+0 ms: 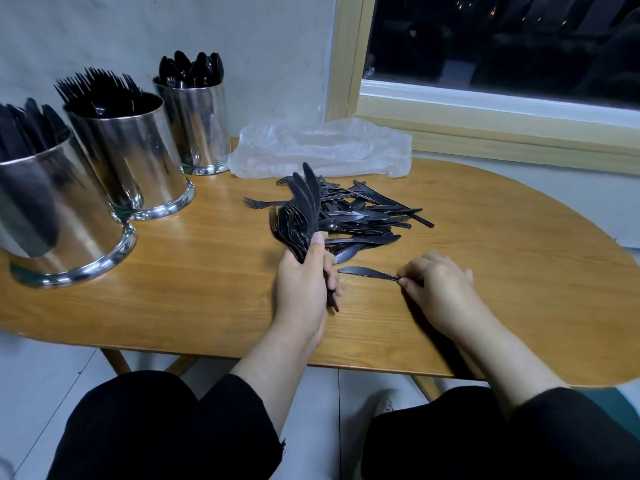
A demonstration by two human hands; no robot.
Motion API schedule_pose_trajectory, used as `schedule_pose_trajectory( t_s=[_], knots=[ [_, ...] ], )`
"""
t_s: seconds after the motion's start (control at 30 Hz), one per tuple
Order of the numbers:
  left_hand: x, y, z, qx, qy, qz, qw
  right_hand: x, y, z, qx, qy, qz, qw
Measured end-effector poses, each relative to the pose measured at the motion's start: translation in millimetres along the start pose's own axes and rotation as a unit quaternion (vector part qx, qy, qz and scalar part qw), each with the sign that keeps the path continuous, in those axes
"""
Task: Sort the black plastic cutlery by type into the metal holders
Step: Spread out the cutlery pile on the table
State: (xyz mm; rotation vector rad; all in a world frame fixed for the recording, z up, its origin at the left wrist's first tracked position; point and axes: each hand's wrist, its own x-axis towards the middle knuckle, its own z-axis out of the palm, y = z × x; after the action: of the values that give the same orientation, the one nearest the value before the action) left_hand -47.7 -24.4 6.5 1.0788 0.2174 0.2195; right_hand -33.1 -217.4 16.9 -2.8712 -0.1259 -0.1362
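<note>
The right hand [438, 285] pinched the handle end of a single knife [367, 273] between thumb and fingertips, and that knife lay flat on the table [173, 271] with its long axis running nearly left to right, blade tip pointing toward the left hand [304, 275]. So the blade reached almost to the left hand while the handle sat at the right one, and the gap between blade tip and left fingers was small. The left hand was curled round a bundle [301, 216] of knives and what looked like forks, held upright with the blades fanned above the fist and the handle ends poking out below. Judging from this, the next move was likely to pass the lone knife across into that bundle, a short sweep leftward with nothing lying between. Just beyond both hands the unsorted pile [363, 213] spread across the middle of the table, touching or nearly touching the bundle's far side, with one stray fork [258, 203] at its left edge. The three metal holders stood well off to the left: the nearest holder [59, 209] held knives, the middle holder [131, 157] forks, the far holder [201, 126] spoons. The left hand was the nearer to all three, and the table between it and the knife holder was bare. A crumpled clear plastic bag [322, 150] lay behind the pile, under the window [485, 46], out of the way of either path.
</note>
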Motion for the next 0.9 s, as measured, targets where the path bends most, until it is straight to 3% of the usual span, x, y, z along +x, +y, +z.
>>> schedule_pose_trajectory(
  t_s=[0.13, 0.2, 0.27, 0.33, 0.4, 0.47, 0.63, 0.73, 0.83, 0.9],
  knots=[
    [0.9, -1.6, -2.9, -0.001, -0.004, 0.001, 1.000, 2.5, 0.1, -15.0, 0.030, -0.108, 0.018, 0.994],
    [2.2, -3.1, -3.7, 0.003, -0.005, 0.000, 1.000, 3.0, 0.0, -17.6, 0.038, -0.116, 0.014, 0.992],
    [3.4, -4.2, -3.5, 0.007, -0.001, -0.003, 1.000, 0.0, -1.3, -15.3, 0.116, -0.093, 0.019, 0.989],
    [3.6, -4.3, -2.6, 0.013, -0.006, -0.002, 1.000, -4.7, -7.4, -11.4, 0.283, -0.043, 0.064, 0.956],
    [3.4, -4.1, -1.9, 0.017, -0.014, -0.001, 1.000, -9.3, -22.6, -8.3, 0.448, 0.006, 0.104, 0.888],
    [3.3, -4.4, 0.3, 0.028, -0.022, -0.004, 0.999, -11.1, -41.8, -4.0, 0.507, 0.042, 0.095, 0.855],
    [2.1, -5.5, 1.6, 0.041, -0.032, 0.004, 0.999, -12.7, -90.6, 3.1, 0.526, 0.029, 0.007, 0.850],
    [3.8, -6.2, -1.7, 0.032, -0.018, 0.009, 0.999, -7.8, -89.5, 10.4, 0.445, 0.071, -0.015, 0.892],
    [3.3, -4.0, -1.3, 0.041, 0.002, 0.009, 0.999, 9.6, -57.1, 21.4, 0.334, 0.161, 0.028, 0.928],
    [2.5, -0.5, -2.6, 0.065, -0.011, 0.023, 0.998, 21.8, -34.3, 23.0, 0.288, 0.154, 0.086, 0.941]
  ],
)
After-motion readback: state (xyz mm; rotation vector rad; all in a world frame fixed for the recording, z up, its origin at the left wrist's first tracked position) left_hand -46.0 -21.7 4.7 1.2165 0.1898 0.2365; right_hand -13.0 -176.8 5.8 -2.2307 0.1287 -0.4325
